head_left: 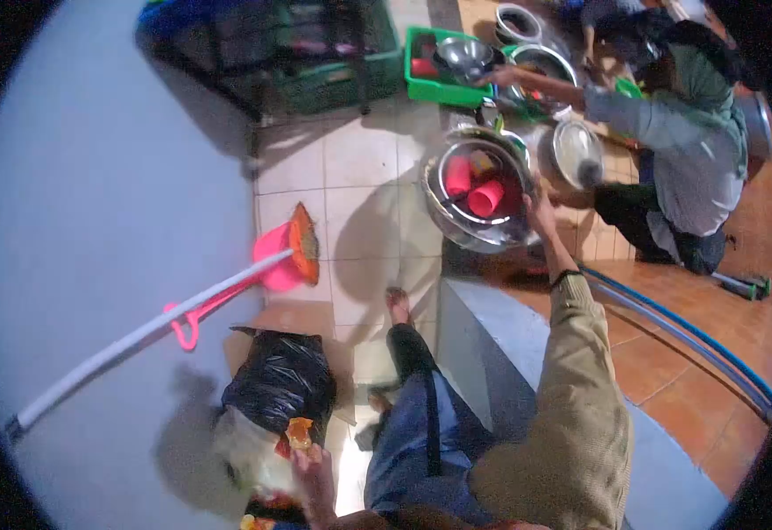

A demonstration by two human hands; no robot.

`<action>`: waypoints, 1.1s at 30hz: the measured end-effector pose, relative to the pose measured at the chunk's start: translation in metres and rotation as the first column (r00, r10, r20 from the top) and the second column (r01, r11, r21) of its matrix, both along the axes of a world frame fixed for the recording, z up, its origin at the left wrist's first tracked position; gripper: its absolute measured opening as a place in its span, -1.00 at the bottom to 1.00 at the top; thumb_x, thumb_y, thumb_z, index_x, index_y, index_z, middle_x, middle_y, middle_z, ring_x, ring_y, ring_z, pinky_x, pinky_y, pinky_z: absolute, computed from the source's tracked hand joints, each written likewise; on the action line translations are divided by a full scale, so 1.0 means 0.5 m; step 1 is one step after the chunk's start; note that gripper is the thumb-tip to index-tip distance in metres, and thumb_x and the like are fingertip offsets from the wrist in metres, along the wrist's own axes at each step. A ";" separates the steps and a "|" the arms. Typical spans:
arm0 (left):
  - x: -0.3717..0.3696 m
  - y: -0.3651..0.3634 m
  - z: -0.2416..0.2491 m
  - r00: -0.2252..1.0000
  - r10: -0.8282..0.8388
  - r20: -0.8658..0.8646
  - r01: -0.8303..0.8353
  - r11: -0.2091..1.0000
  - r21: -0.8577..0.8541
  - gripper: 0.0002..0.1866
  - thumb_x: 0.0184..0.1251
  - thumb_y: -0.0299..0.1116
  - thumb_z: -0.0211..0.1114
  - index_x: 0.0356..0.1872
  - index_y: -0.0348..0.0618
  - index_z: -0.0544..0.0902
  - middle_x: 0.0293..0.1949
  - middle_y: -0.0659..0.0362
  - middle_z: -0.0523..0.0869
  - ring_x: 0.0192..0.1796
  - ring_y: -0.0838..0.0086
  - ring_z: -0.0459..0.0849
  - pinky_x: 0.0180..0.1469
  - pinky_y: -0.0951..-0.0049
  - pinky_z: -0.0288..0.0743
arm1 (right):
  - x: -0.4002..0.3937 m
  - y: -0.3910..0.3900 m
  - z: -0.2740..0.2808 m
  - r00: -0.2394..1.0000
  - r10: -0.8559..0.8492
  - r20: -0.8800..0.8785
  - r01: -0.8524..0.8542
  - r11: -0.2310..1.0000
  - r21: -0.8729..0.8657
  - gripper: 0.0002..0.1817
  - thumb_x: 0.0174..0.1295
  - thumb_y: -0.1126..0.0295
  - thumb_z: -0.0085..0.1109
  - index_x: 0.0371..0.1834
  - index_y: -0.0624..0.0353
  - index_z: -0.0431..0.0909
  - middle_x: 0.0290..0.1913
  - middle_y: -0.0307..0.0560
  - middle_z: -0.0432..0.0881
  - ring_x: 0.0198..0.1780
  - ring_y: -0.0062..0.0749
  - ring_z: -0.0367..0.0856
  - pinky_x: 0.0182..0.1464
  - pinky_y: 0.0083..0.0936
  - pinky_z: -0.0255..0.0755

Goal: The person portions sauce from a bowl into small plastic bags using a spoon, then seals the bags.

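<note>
My left hand [308, 461] is closed on a small orange-and-white piece [299, 433] whose kind I cannot make out. It is beside the black plastic bag [284, 380] that lines a cardboard box [302, 314]. My right arm reaches forward, and my right hand [540, 214] grips the right rim of a metal basin [443, 190]. Inside the basin lie two pink cups [485, 200] and a small yellowish thing. Part of my right hand's fingers is hidden at the rim.
A person [690, 150] at the right holds a metal bowl [465, 57] over a green basket [448, 91]. A pink dustpan [278, 256] and an orange broom [304, 243] lean by the left wall. Blue hoses [686, 318] run along the floor near a raised ledge [496, 331].
</note>
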State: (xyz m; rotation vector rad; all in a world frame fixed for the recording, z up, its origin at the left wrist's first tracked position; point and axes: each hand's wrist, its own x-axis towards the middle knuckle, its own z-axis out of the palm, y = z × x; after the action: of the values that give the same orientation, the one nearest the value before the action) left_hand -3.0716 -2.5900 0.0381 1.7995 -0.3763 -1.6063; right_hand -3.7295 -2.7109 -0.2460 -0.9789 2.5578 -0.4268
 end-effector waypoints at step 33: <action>0.451 1.037 0.113 0.023 0.925 -0.380 -0.959 -0.087 -0.269 -0.67 0.40 -0.24 0.11 0.14 -0.03 0.41 -0.15 0.30 0.59 -0.16 0.59 0.57 -0.12 0.53 0.51 | 1.574 0.610 0.472 -0.031 0.353 0.935 -0.999 -0.026 -0.024 -0.72 0.23 0.37 -0.07 -0.24 0.21 0.67 -0.53 -0.35 0.47 -0.54 -0.66 0.39 -0.51 -0.69 0.30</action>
State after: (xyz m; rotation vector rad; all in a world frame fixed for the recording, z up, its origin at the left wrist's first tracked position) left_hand -2.8460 -2.0714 0.0947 0.9849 0.5340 -0.3570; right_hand -2.9427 -2.4057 -0.0100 -1.3399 0.6607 0.5479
